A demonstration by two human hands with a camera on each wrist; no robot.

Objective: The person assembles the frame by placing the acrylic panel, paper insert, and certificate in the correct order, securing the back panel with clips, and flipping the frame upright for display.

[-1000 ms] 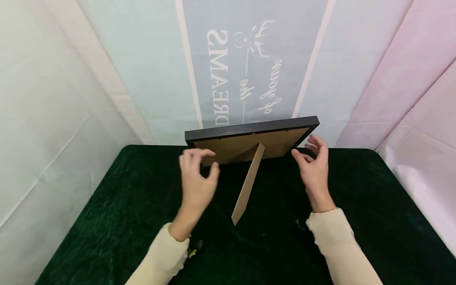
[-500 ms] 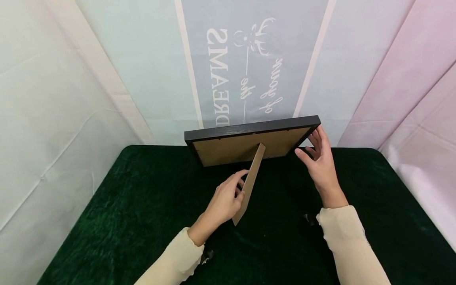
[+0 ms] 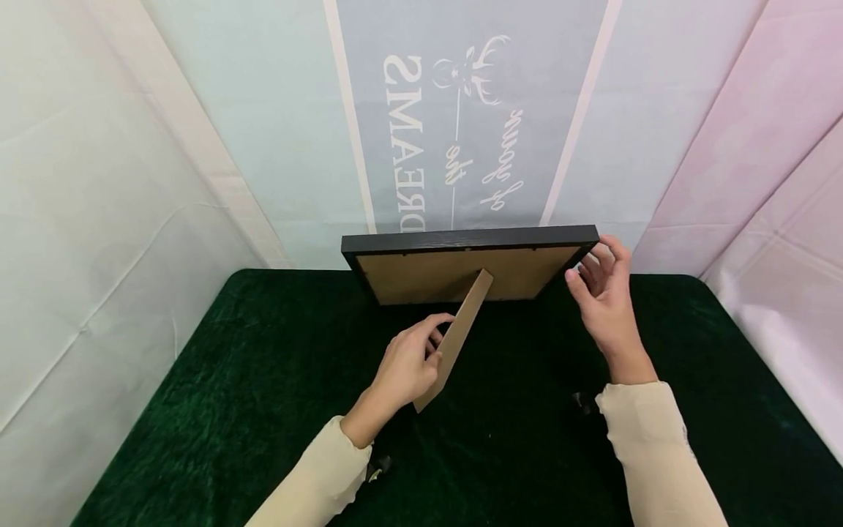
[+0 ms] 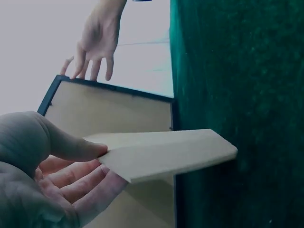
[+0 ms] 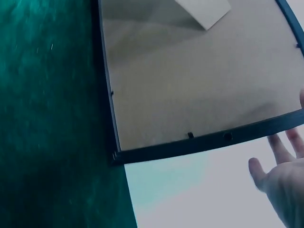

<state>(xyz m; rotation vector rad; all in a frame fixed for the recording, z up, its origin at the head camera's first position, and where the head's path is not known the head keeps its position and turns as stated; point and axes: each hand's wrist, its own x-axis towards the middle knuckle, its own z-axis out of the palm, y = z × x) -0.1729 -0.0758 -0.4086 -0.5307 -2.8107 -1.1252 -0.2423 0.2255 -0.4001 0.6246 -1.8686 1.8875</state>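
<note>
A black-edged picture frame (image 3: 470, 240) stands tilted on the table, its brown back facing me. From that back a flat cardboard stand (image 3: 464, 329) slants down toward me. My left hand (image 3: 408, 366) holds the stand by its left edge. In the left wrist view, the thumb (image 4: 90, 149) lies at the stand's edge and the other fingers sit below it. My right hand (image 3: 609, 304) is at the frame's right side, fingers touching the black edge and thumb apart from it. The right wrist view shows those loosely bent fingers (image 5: 280, 152) against the frame's side. The picture side is hidden.
Dark green velvet cloth (image 3: 217, 410) covers the table. Close behind the frame hangs a pale printed curtain (image 3: 454, 132) with mirrored lettering, and white fabric (image 3: 99, 219) and pinkish fabric (image 3: 784, 241) close off both sides.
My left hand has come from the frame's left side to the stand and holds it. The stand's foot has swung left, and the frame has turned squarer to me. My right hand has shifted right.
</note>
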